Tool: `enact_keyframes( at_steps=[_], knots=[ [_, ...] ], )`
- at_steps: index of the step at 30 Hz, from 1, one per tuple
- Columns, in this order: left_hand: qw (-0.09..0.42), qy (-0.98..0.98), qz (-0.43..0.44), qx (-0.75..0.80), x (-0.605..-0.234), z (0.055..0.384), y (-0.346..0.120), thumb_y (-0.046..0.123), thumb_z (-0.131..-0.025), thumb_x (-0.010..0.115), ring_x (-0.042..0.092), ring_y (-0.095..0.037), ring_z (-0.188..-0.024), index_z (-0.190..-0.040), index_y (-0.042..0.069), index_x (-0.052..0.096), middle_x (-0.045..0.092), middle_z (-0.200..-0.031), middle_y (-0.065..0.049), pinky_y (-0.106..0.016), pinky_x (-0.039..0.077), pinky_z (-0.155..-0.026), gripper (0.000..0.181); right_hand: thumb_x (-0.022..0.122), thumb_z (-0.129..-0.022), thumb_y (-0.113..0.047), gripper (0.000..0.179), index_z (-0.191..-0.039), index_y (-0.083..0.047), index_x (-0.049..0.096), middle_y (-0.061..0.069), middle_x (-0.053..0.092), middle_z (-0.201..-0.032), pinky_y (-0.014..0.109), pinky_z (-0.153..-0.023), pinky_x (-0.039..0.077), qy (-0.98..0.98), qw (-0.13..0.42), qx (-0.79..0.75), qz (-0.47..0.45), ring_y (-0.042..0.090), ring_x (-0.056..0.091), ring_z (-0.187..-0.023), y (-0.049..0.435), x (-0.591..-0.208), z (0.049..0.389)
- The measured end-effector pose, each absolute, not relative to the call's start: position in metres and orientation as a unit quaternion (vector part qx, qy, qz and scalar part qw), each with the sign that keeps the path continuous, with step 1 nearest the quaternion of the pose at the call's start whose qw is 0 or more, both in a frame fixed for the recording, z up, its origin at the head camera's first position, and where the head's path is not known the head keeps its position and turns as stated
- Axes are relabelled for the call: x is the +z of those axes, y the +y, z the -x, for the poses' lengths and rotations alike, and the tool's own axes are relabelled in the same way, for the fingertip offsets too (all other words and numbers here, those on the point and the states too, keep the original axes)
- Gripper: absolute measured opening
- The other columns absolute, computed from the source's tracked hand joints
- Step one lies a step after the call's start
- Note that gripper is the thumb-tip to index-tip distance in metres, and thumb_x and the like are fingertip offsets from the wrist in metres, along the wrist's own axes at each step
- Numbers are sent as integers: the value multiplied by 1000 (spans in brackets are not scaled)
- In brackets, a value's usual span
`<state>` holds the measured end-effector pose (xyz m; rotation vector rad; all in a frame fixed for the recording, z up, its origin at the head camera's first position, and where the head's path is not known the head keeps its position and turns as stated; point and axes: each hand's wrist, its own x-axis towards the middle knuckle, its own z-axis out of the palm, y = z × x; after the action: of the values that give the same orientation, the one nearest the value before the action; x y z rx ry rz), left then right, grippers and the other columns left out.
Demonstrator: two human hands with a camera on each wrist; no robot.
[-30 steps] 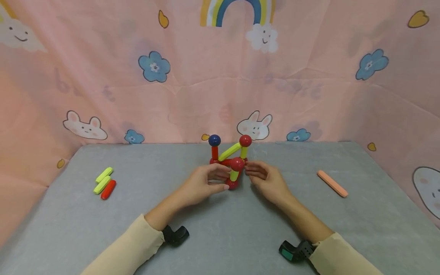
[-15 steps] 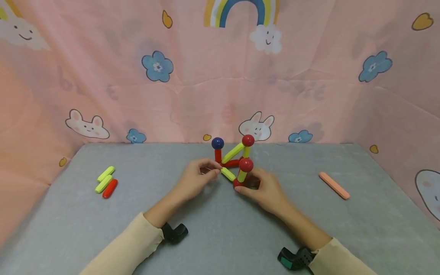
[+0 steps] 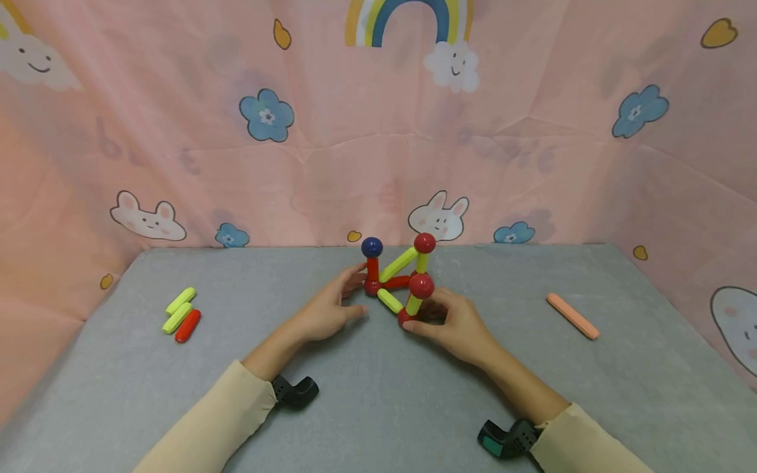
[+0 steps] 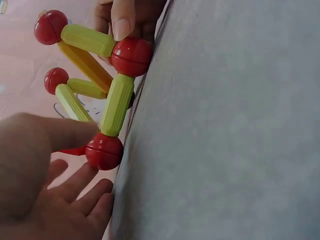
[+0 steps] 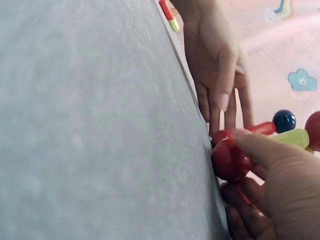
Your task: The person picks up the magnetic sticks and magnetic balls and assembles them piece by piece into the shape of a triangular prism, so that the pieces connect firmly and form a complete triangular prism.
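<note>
A frame of magnetic sticks and balls stands mid-table. My right hand (image 3: 458,325) pinches its front lower red ball (image 5: 231,161) between thumb and fingers. From this ball rises a yellow-green stick (image 3: 414,304) topped by a red ball (image 3: 421,286). Another yellow-green stick (image 4: 118,105) joins it to the left lower red ball (image 4: 104,151). Beside that left ball is my left hand (image 3: 328,309), its fingers extended behind it and its thumb apart in the head view. A blue ball (image 3: 372,247) tops the red upright stick (image 3: 372,270). The back right lower joint is partly hidden.
Two loose yellow-green sticks (image 3: 177,318) and a red stick (image 3: 188,326) lie at the left of the grey table (image 3: 378,407). An orange stick (image 3: 572,316) lies at the right. A pink printed cloth (image 3: 331,171) hangs behind the table.
My right hand has come in to hold the front lower ball. My left hand has moved leftward and loosened its fingers. The low yellow-green stick between the front and left balls has come into view.
</note>
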<state>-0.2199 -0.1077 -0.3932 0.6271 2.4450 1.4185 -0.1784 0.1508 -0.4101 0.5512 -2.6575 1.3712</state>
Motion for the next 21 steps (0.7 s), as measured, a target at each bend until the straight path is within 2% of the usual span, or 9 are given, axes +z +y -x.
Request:
enact_keyframes(
  at_steps=[4, 9, 14, 21],
  knots=[
    [89, 839, -207, 496, -397, 221, -106, 8, -95, 66, 57, -35, -131, -151, 2, 41, 57, -141, -19, -50, 42, -115, 62, 87, -80, -24, 36, -111, -12, 72, 4, 72, -102, 29, -82, 58, -875, 49, 443, -189, 15, 69, -91, 150, -411, 179],
    [57, 852, -191, 484, -398, 221, -106, 13, -94, 70, 67, -27, -108, -125, 1, 63, 70, -119, -15, -43, 55, -98, 35, 83, -83, -15, 32, -112, -8, 71, 7, 73, -105, 32, -83, 61, -880, 45, 436, -184, 18, 71, -91, 154, -410, 181],
    [42, 858, -186, 477, -398, 220, -106, 17, -92, 74, 70, -23, -100, -114, 4, 68, 74, -112, -12, -38, 59, -89, 26, 80, -85, -13, 32, -114, -4, 70, 13, 72, -111, 40, -84, 62, -887, 52, 424, -174, 25, 74, -94, 158, -407, 182],
    [33, 859, -182, 477, -398, 218, -105, 16, -89, 78, 72, -21, -96, -108, 6, 69, 75, -107, -10, -37, 61, -86, 23, 79, -87, -14, 39, -123, -2, 68, 14, 70, -117, 39, -84, 62, -905, 39, 388, -172, 27, 75, -96, 155, -400, 180]
  ],
)
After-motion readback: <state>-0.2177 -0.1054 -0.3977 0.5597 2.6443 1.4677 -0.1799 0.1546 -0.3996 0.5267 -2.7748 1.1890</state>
